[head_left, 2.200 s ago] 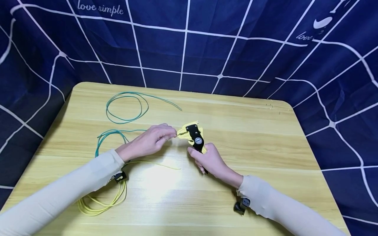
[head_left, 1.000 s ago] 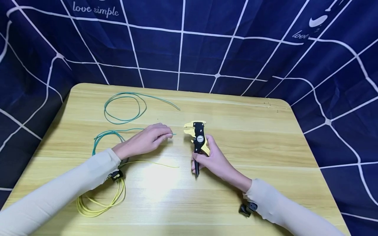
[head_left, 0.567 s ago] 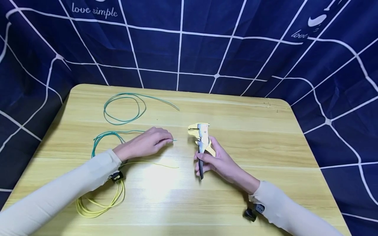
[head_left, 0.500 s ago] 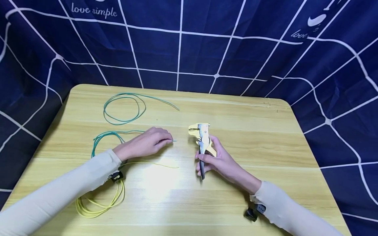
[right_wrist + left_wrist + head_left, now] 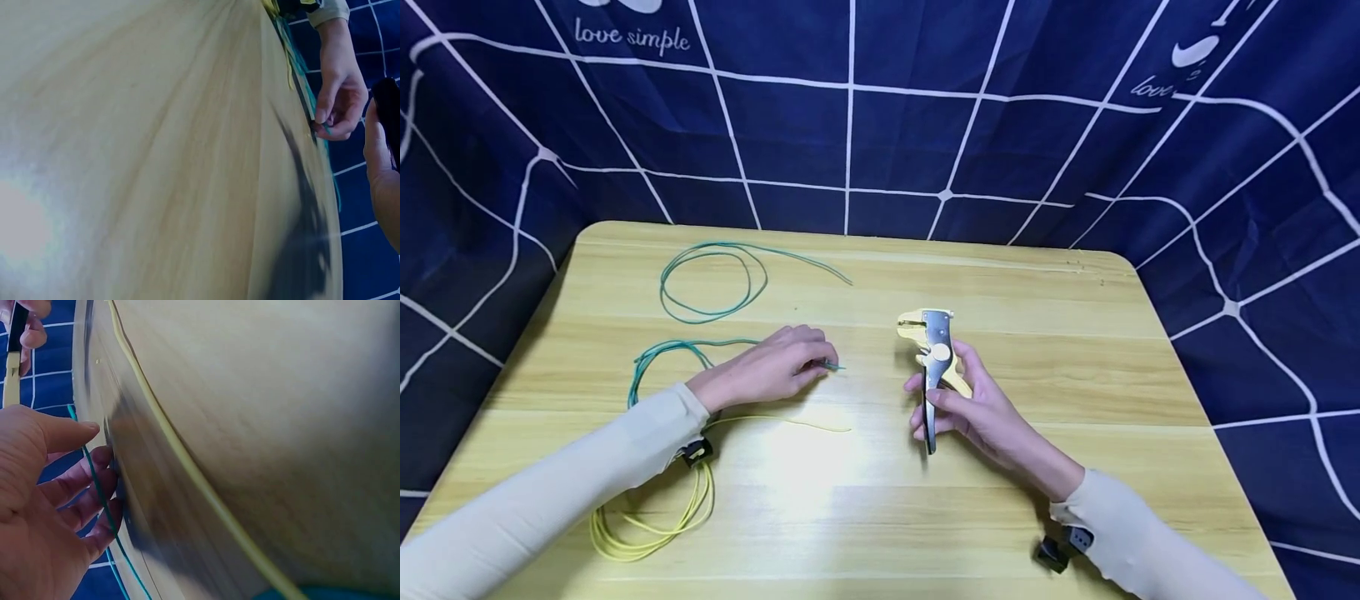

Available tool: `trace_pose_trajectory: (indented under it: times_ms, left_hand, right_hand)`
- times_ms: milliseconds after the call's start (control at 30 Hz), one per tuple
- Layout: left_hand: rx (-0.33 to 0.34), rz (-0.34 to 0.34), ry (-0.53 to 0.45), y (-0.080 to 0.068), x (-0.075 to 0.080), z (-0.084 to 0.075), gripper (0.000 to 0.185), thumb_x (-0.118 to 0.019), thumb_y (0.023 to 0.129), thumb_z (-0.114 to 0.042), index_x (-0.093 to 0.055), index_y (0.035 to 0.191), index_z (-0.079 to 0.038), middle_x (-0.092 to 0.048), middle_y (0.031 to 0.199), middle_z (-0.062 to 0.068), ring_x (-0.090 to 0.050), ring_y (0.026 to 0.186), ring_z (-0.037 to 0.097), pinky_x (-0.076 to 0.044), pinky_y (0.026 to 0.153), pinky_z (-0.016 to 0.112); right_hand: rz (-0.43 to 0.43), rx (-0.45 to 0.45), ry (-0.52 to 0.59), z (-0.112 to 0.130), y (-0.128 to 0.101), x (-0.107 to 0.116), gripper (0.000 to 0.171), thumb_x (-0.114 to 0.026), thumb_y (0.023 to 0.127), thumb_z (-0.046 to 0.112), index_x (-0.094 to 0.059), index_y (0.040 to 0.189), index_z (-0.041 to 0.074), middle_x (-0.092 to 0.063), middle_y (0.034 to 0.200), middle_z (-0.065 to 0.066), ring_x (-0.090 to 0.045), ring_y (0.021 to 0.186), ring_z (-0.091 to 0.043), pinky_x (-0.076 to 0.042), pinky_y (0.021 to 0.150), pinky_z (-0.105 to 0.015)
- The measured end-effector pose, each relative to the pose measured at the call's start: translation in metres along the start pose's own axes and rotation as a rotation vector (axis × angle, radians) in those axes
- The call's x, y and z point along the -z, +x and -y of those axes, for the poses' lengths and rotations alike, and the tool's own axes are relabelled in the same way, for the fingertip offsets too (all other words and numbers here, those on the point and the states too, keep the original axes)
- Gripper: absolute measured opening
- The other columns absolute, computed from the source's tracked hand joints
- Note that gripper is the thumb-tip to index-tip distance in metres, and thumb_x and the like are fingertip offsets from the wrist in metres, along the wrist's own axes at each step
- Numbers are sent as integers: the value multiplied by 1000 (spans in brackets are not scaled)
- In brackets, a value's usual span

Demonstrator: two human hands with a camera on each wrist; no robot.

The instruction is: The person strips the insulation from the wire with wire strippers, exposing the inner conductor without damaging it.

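From the head view, the left hand (image 5: 765,377) rests on the wooden counter (image 5: 1075,350) with fingertips pinching the end of a green wire (image 5: 831,366), whose tip pokes out to the right; the right hand (image 5: 977,408) is clenched round a yellow-and-black wire stripper (image 5: 934,358), held upright off the counter with its head away from the person and its long axis running near to far; the wire tip lies to the left of the stripper's head, apart from it, pointing toward it, so the left hand is the nearer to the wire. A second green loop (image 5: 711,279) lies farther back; a yellow wire (image 5: 647,525) coils by the left sleeve.

In the left wrist view, the left hand (image 5: 44,506) has the green wire (image 5: 94,475) passing between thumb and curled fingers; the yellow wire (image 5: 187,469) runs along the counter beside it.

In the right wrist view, the left hand (image 5: 340,103) shows across the counter, fingertips down on the wire; the right hand (image 5: 381,181) is only partly seen at the edge, its hold not clear from here.
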State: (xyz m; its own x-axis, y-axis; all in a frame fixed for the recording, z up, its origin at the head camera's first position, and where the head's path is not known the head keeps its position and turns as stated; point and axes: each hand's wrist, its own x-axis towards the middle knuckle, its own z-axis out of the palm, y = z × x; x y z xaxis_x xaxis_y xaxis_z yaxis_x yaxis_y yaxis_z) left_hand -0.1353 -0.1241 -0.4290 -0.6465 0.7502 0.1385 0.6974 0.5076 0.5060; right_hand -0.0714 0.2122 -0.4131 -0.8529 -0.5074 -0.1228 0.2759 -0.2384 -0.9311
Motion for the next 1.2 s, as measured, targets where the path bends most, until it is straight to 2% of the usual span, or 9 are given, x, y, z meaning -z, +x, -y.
trace_pose_trajectory:
  times_ms: [100,300,467,700,833,967,1100,1200]
  left_hand:
    - [-10,-6,12,1,0,0,10,-77,101,-8,-77,111,-11,-66,103,-4,-59,96,17,-49,93,45]
    - [5,13,6,3,1,0,5,-75,104,-13,-77,109,-12,-65,103,-5,-59,99,19,-48,94,45]
    - [29,17,-21,5,10,2,10,-71,107,-13,-77,114,-10,-67,106,-3,-59,100,20,-48,95,46]
    - [52,-11,-44,10,24,8,14,-68,107,-10,-76,118,-6,-67,107,0,-57,95,21,-48,89,43]
    - [49,-25,-47,18,32,11,15,-67,107,-9,-76,118,-4,-68,107,2,-58,96,22,-50,88,43]
    - [48,-52,-54,28,39,18,15,-66,107,-8,-75,118,-2,-68,108,6,-62,100,28,-51,93,48]
    - [72,-70,-64,38,47,27,15,-66,108,-9,-74,117,0,-69,107,8,-64,104,31,-49,96,50]
    - [99,-72,-79,43,52,34,13,-67,108,-8,-74,115,0,-68,104,8,-63,100,31,-49,93,47]
  right_hand:
    - [-1,10,4,1,-1,3,76,-56,105,-8,-16,165,17,-63,128,-31,-77,87,-34,-65,78,-55]
    - [-20,2,7,0,-1,5,77,-56,105,-10,-16,165,17,-65,125,-29,-77,87,-33,-65,78,-55]
    - [-27,2,15,-2,0,3,77,-57,105,-9,-17,166,17,-65,124,-28,-77,86,-33,-65,78,-54]
    - [-23,7,15,-3,3,1,76,-56,105,-9,-16,165,16,-66,123,-27,-77,87,-32,-65,78,-53]
    - [-31,4,6,-4,2,3,76,-56,105,-10,-16,165,15,-66,123,-25,-77,87,-31,-65,77,-53]
    - [-40,6,10,-5,1,4,76,-56,105,-9,-15,165,16,-67,121,-24,-77,87,-30,-65,77,-52]
    - [-39,1,19,-8,-1,5,77,-56,105,-10,-14,165,15,-67,121,-24,-76,87,-30,-65,77,-53]
    - [-40,-6,16,-9,-1,6,78,-55,105,-10,-13,166,16,-66,121,-24,-76,87,-30,-65,78,-53]
